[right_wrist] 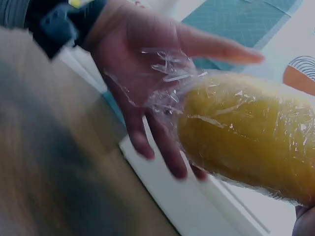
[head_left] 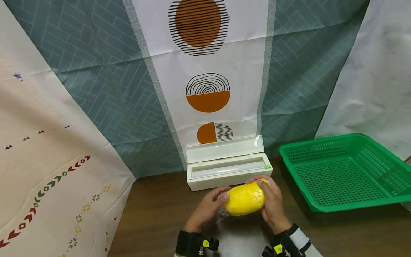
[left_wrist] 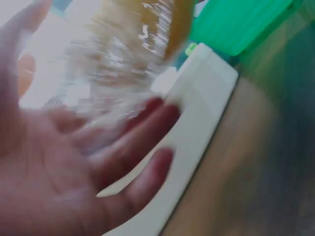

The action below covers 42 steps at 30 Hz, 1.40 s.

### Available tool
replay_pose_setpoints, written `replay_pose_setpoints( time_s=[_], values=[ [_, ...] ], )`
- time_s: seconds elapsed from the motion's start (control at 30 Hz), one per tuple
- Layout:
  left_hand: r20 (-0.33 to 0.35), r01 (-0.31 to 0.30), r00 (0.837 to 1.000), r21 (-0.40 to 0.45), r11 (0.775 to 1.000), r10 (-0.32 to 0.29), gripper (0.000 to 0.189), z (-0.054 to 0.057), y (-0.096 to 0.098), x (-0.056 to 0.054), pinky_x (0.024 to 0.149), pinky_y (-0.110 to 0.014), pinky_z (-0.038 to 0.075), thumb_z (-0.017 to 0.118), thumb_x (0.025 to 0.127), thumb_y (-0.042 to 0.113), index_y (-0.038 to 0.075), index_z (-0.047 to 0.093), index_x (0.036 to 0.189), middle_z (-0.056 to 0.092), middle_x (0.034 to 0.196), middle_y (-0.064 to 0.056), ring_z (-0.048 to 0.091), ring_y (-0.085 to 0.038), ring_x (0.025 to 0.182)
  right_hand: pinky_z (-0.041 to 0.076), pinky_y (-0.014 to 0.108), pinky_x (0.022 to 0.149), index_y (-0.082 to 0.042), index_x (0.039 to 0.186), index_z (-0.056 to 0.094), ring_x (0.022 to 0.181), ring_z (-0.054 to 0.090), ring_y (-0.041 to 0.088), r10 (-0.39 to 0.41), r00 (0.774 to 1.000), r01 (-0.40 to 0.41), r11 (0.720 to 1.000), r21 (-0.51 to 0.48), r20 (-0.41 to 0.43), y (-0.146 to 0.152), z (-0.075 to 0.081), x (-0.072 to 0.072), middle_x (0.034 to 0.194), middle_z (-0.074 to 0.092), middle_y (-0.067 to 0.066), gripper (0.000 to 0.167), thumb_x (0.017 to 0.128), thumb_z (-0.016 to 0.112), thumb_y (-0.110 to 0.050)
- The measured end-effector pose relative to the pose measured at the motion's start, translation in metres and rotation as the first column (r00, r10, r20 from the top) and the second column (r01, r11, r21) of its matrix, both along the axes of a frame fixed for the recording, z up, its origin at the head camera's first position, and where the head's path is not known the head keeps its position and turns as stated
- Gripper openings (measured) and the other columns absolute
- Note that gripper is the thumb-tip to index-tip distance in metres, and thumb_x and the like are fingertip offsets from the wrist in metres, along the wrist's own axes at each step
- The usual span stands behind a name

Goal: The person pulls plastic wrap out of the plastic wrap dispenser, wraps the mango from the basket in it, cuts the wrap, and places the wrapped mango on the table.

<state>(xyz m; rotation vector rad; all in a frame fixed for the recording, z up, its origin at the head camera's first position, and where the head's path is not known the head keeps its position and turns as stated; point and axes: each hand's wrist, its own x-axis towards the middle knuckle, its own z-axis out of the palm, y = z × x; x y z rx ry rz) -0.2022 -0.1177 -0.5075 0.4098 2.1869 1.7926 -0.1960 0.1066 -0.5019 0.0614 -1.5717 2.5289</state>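
A smooth, yellow, oblong thing [head_left: 244, 200] is wrapped in clear cling film and held up over the table. My right hand [head_left: 273, 203] grips its right end, thumb on top. Loose, crumpled film [right_wrist: 170, 91] gathers at the other end, against the palm of my left hand [head_left: 207, 208]. In the right wrist view the left hand's fingers [right_wrist: 167, 147] spread out straight below the film, with the thumb extended above. The left wrist view shows the same film [left_wrist: 118, 73] blurred over the left hand's fingers. What the yellow thing is, I cannot tell.
Behind the hands stands a white cling film dispenser [head_left: 229, 180], lid raised, with a film roll [head_left: 229, 169] inside and a green slider [head_left: 267, 166] at its right end. A green plastic basket [head_left: 321, 208] is at the right. Patterned cloths [head_left: 96, 89] hang behind the brown table [head_left: 147, 214].
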Motion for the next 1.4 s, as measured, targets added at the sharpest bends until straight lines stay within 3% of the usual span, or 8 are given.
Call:
replay_pose_setpoints(
  time_s=[0.1, 0.2, 0.27, 0.53, 0.83, 1.1, 1.27, 1.4],
  values=[
    [-0.059, -0.22, 0.973, 0.06, 0.974, 0.223, 0.047, 0.006, 0.003, 0.0, 0.102, -0.037, 0.05, 0.057, 0.103, 0.038, 0.007, 0.058, 0.138, 0.064, 0.134, -0.016, 0.061, -0.025, 0.119, 0.061, 0.034, 0.078, 0.005, 0.116, 0.049, 0.09, 0.07, 0.019, -0.091, 0.996, 0.091, 0.995, 0.028, 0.005, 0.006, 0.003, -0.003, 0.101, 0.069, 0.005, 0.023, 0.105, 0.052, -0.015],
    [-0.092, -0.409, 0.899, 0.173, 0.896, 0.428, 0.034, 0.013, 0.012, 0.004, 0.101, -0.031, 0.048, 0.061, 0.101, 0.028, 0.004, 0.064, 0.125, 0.068, 0.122, -0.012, 0.061, -0.021, 0.115, 0.061, 0.034, 0.078, 0.006, 0.119, 0.049, 0.09, 0.069, 0.021, -0.165, 0.986, 0.165, 0.985, 0.055, 0.001, 0.013, 0.004, -0.005, 0.104, 0.069, 0.009, 0.027, 0.104, 0.054, -0.016],
    [-0.123, -0.447, 0.867, 0.234, 0.863, 0.482, 0.027, 0.018, 0.021, 0.009, 0.098, -0.027, 0.048, 0.062, 0.101, 0.022, 0.004, 0.066, 0.12, 0.068, 0.117, -0.011, 0.062, -0.019, 0.109, 0.061, 0.033, 0.079, 0.004, 0.119, 0.05, 0.091, 0.068, 0.022, -0.195, 0.981, 0.194, 0.978, 0.071, 0.003, 0.016, 0.005, -0.006, 0.106, 0.069, 0.011, 0.027, 0.104, 0.055, -0.017],
    [-0.425, -0.327, 0.846, 0.065, 0.943, 0.322, 0.039, 0.022, 0.064, 0.034, 0.113, -0.044, 0.042, 0.06, 0.101, 0.018, 0.024, 0.059, 0.14, 0.055, 0.146, 0.002, 0.05, -0.025, 0.137, 0.061, 0.033, 0.081, 0.001, 0.117, 0.051, 0.094, 0.068, 0.021, -0.203, 0.979, 0.202, 0.976, 0.085, 0.0, 0.015, 0.007, -0.005, 0.105, 0.069, 0.007, 0.023, 0.104, 0.056, -0.017],
    [-0.588, -0.403, 0.752, -0.051, 0.914, 0.298, 0.047, 0.006, 0.079, 0.034, 0.118, -0.057, 0.033, 0.056, 0.103, 0.026, 0.026, 0.049, 0.149, 0.046, 0.155, 0.008, 0.035, -0.024, 0.15, 0.06, 0.034, 0.084, 0.002, 0.116, 0.049, 0.096, 0.068, 0.022, -0.142, 0.99, 0.141, 0.989, 0.035, 0.001, 0.0, 0.012, 0.003, 0.103, 0.068, 0.007, 0.023, 0.104, 0.054, -0.017],
    [-0.501, -0.431, 0.766, 0.067, 0.9, 0.403, 0.034, -0.002, 0.075, 0.028, 0.112, -0.046, 0.043, 0.048, 0.108, 0.027, 0.028, 0.058, 0.14, 0.056, 0.145, 0.002, 0.05, -0.02, 0.136, 0.06, 0.035, 0.084, 0.0, 0.115, 0.049, 0.096, 0.068, 0.021, -0.118, 0.993, 0.118, 0.993, -0.015, 0.017, -0.003, 0.016, 0.007, 0.102, 0.068, 0.007, 0.021, 0.106, 0.049, -0.018],
    [-0.277, -0.402, 0.838, 0.268, 0.876, 0.47, 0.032, -0.001, 0.071, 0.025, 0.092, -0.029, 0.053, 0.042, 0.11, 0.028, 0.023, 0.064, 0.133, 0.064, 0.129, -0.004, 0.062, -0.019, 0.108, 0.059, 0.035, 0.089, -0.002, 0.114, 0.048, 0.099, 0.068, 0.018, -0.072, 0.997, 0.075, 0.994, -0.077, 0.038, -0.006, 0.019, 0.012, 0.103, 0.066, 0.004, 0.019, 0.108, 0.046, -0.021],
    [-0.095, -0.383, 0.881, 0.432, 0.817, 0.463, 0.037, 0.003, 0.07, 0.023, 0.09, -0.029, 0.055, 0.042, 0.109, 0.034, 0.013, 0.066, 0.128, 0.065, 0.127, -0.013, 0.063, -0.023, 0.106, 0.058, 0.034, 0.092, -0.006, 0.113, 0.048, 0.1, 0.068, 0.018, -0.05, 0.997, 0.057, 0.991, -0.123, 0.058, -0.008, 0.021, 0.014, 0.103, 0.066, 0.002, 0.017, 0.108, 0.044, -0.021]
  ],
)
